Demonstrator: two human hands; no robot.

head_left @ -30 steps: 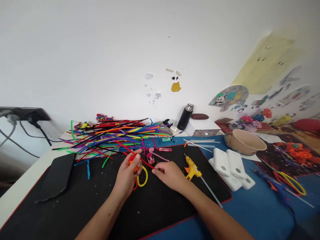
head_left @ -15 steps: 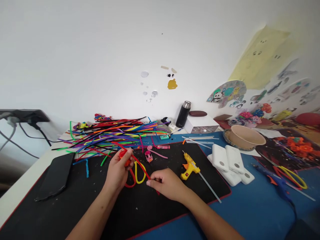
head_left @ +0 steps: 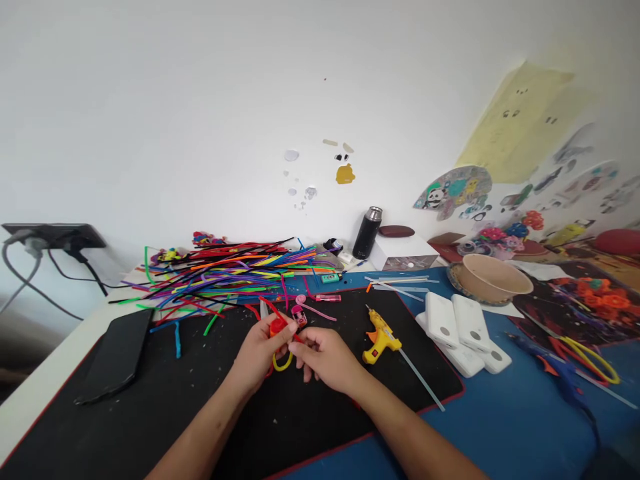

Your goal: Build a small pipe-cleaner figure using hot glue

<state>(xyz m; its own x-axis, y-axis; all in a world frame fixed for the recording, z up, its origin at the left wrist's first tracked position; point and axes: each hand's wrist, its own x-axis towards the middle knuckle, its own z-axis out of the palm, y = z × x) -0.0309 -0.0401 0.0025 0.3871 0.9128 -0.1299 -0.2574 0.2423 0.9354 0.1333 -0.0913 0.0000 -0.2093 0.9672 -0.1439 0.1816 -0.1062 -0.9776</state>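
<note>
Both of my hands are over the black mat, close together. My left hand is closed on a red pipe cleaner, part of it bunched in a rounded red bundle at the thumb. My right hand pinches the same pipe cleaner just to the right, its other fingers loosely curled. Beneath the hands lie scissors with red and yellow handles; one blade tip shows above the left hand, the rest is mostly covered. Just beyond my fingers are a small pink figure and a curled pink pipe cleaner.
A heap of coloured pipe cleaners spreads along the back left. A yellow glue gun with a glue stick lies right of my hands, and white boxy devices are stacked beyond it. A dark tablet-like slab rests at left.
My hands have come closer together. The left hand has moved right, over the scissors, and the stretch of red pipe cleaner between the hands is shorter.
</note>
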